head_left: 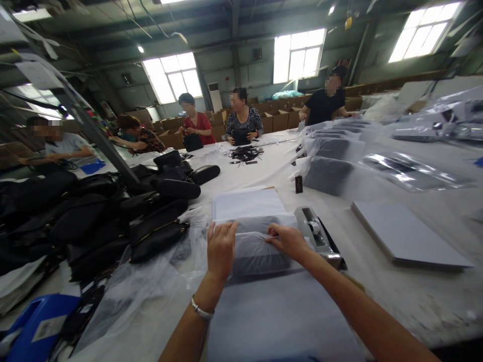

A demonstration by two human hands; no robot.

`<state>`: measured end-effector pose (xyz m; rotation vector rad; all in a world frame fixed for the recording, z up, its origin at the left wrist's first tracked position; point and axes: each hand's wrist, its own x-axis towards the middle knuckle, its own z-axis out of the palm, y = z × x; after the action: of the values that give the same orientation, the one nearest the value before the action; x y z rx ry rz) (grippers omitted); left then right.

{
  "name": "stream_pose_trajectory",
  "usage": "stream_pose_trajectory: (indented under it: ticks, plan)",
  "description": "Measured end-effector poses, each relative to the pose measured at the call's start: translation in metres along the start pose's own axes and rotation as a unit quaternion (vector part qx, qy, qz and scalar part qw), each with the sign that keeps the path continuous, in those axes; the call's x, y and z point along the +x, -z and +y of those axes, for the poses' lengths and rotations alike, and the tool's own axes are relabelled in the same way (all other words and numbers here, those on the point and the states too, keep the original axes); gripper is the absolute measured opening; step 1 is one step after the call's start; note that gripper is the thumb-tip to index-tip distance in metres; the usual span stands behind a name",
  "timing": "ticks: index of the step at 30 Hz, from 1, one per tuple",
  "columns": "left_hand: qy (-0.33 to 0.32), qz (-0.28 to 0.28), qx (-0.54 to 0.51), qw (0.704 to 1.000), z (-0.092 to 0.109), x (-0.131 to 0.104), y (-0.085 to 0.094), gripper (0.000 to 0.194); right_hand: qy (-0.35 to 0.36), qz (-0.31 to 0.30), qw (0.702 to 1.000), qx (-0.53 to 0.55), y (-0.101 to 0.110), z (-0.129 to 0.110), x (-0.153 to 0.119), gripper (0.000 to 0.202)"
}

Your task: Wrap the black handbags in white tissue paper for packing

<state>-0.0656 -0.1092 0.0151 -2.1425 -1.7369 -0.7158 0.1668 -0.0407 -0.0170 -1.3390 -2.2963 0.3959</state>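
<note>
In front of me lies a black bag inside a frosted plastic bag [260, 254], its upper part folded across it. My left hand [221, 249] rests on the left end of the plastic, fingers stretched forward and slightly apart. A bracelet circles that wrist. My right hand [287, 240] is closed, pinching the plastic fold between thumb and fingers near the right end. White sheets [249, 202] show just beyond the wrapped bag, and more white sheets [279, 317] lie on my side of it. Right of my hand sits a grey tape dispenser [313, 229].
Unwrapped black bags [154, 226] are heaped at left, near a slanted metal post [101, 136]. A blue plastic object [45, 322] is lower left. White board stack [407, 234], bagged goods [328, 168] and clear plastic packs [411, 171] occupy the right. Several people work across the table.
</note>
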Motion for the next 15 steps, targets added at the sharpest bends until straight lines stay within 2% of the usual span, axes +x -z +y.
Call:
stream_pose_trajectory:
  ticks: [2, 5, 8, 10, 12, 15]
  plan:
    - [-0.055, -0.009, -0.033, 0.998, 0.014, -0.013, -0.010, 0.032, 0.000, -0.002, 1.000, 0.001, -0.002, 0.002, 0.002, 0.017]
    - [-0.101, -0.069, -0.054, 0.991, 0.032, -0.032, -0.031, 0.030, -0.009, 0.016, 0.999, -0.030, -0.003, 0.007, 0.009, 0.017]
    - [-0.068, -0.100, -0.018, 0.992, 0.038, -0.041, -0.046, 0.038, -0.037, 0.053, 0.994, -0.083, 0.004, 0.011, 0.014, 0.013]
    - [-0.046, -0.125, 0.000, 0.991, 0.037, -0.040, -0.049, 0.044, -0.045, 0.074, 0.991, -0.106, 0.014, 0.016, 0.011, 0.020]
    - [-0.034, -0.151, 0.008, 0.988, 0.035, -0.037, -0.047, 0.047, -0.038, 0.111, 0.986, -0.117, 0.028, 0.026, 0.001, 0.027]
    - [-0.027, -0.177, 0.007, 0.984, 0.034, -0.032, -0.043, 0.049, -0.050, 0.191, 0.974, -0.113, 0.049, 0.052, -0.028, 0.026]
